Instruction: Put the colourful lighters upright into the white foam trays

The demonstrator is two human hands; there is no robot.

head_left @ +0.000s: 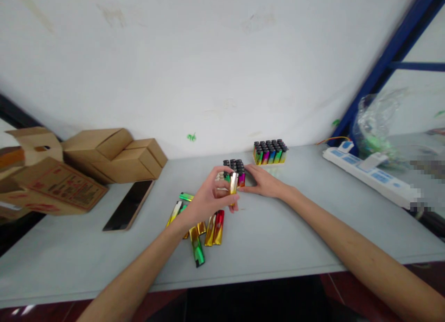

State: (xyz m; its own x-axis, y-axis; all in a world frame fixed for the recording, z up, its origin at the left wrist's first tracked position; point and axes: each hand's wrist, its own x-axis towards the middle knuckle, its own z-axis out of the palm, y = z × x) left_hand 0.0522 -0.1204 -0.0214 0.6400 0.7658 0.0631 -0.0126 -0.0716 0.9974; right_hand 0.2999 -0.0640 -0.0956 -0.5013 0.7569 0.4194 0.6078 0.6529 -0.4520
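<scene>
My left hand (208, 197) holds a gold lighter (233, 183) upright between thumb and fingers, just in front of a small block of black-capped lighters (236, 168). Resting flat on the table, my right hand (263, 182) touches the right side of that block. Several loose lighters (205, 231) in gold, red and green lie on the grey table (285, 238) under and behind my left wrist. A full tray of rainbow-coloured lighters (270, 152) stands farther back, near the wall.
Cardboard boxes (114, 155) are stacked at the left against the wall. A dark phone (129, 204) lies flat next to them. A white power strip (371, 174) and a clear plastic bag (377, 122) sit at the right, by a blue frame.
</scene>
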